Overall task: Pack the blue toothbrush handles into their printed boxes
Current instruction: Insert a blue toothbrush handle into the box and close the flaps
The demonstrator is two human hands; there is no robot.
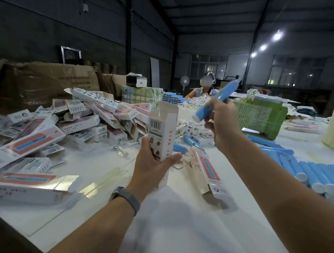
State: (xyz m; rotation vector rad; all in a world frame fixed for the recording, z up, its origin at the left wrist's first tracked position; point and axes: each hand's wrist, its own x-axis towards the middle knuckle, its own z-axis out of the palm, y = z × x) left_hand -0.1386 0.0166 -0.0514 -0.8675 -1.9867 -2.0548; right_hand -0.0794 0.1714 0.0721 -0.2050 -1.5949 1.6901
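Note:
My left hand (152,162) grips a white printed box (163,132) upright above the table, its top flap open. My right hand (221,121) holds a blue toothbrush handle (216,100) tilted in the air, its white-capped lower end pointing down-left toward the box's open top, a short gap apart. Several more blue handles (310,172) lie in a row at the right. A few loose handles (190,143) lie on the table behind the box.
A heap of printed boxes (65,125) covers the table's left side, and one open box (206,171) lies at centre. Green bundles (259,119) and cardboard cartons (42,81) stand further back. A person (203,89) sits at the far end of the white table (176,223).

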